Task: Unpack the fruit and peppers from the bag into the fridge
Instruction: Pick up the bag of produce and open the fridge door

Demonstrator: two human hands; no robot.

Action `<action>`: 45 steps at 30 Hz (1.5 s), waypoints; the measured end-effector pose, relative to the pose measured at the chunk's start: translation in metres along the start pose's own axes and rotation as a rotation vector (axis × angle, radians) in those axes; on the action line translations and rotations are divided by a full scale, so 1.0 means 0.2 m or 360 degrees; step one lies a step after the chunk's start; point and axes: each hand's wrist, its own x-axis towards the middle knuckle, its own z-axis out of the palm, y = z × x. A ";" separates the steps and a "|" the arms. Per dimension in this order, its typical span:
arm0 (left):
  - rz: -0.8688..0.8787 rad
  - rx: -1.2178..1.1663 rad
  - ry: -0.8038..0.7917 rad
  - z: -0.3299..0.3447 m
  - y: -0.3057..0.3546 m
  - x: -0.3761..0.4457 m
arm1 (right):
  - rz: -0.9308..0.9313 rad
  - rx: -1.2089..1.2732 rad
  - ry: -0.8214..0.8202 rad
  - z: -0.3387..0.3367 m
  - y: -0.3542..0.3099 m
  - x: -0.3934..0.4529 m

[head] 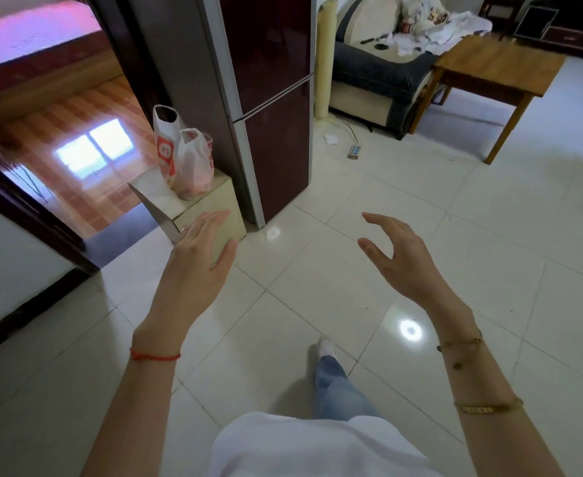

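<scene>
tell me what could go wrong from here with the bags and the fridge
1. The plastic bags stand upright on the small cabinet beside the fridge. A one-handed pull on a handle could tip one over and spill what is inside.
2. The fridge doors are closed and both the left hand and the right hand are empty. Lifting the bags first would leave no free hand for the door.
3. The glossy tiled floor might be slippery mid-stride.
</scene>
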 end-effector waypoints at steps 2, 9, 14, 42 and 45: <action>-0.0025 -0.0013 0.0010 0.05 0.00 0.18 | -0.0023 0.0005 -0.0017 -0.03 0.05 0.20; -0.0100 -0.0011 0.0179 0.13 0.04 0.76 | -0.0173 -0.0014 -0.0078 -0.12 0.22 0.97; -0.0191 0.0009 0.0262 0.17 0.00 1.07 | -0.0297 -0.0010 -0.0149 -0.11 0.23 1.41; -0.0560 0.0029 0.0266 0.08 -0.70 2.58 | -0.0438 0.0093 -0.0334 0.41 -0.05 3.18; -0.0594 -0.0001 0.0294 0.10 -0.73 2.64 | -0.0463 0.0118 -0.0332 0.43 -0.07 3.26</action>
